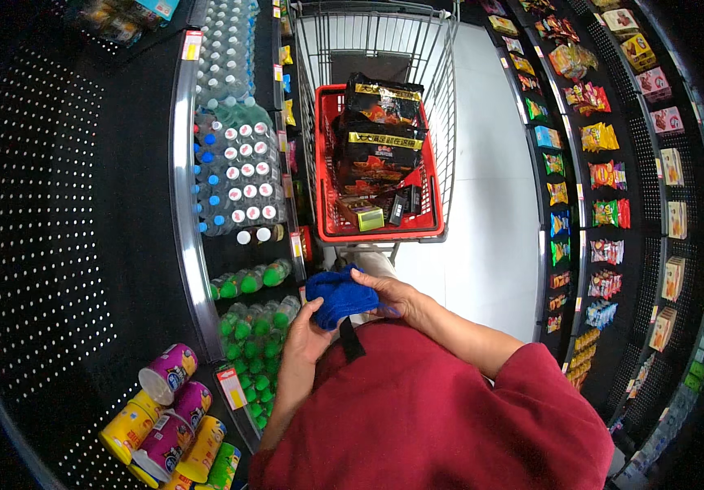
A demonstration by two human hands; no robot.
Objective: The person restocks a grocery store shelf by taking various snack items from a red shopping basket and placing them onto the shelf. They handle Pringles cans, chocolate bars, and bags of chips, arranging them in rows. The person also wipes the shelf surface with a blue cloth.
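Observation:
A folded blue cloth [342, 300] is held between both hands in front of my dark red shirt. My left hand [310, 331] grips its left side, thumb on top. On the cloth's right edge my right hand [388, 294] has its thumb laid over the upper fold, the other fingers mostly hidden beneath. A short black strap [350, 340] hangs below the cloth against the shirt. Just beyond the hands stands a metal shopping cart [451, 122] carrying a red plastic basket [321, 177]. Inside the basket are black snack packages [382, 153], a yellow-green box [370, 218] and small dark boxes [397, 209].
Left shelves hold bottles with white caps [248, 171], green-capped bottles [260, 343] and stacked purple and yellow canisters [168, 422]. Bagged snacks [603, 176] and boxes [673, 220] line the right shelves. Pale floor [486, 184] runs between the cart and the right shelves.

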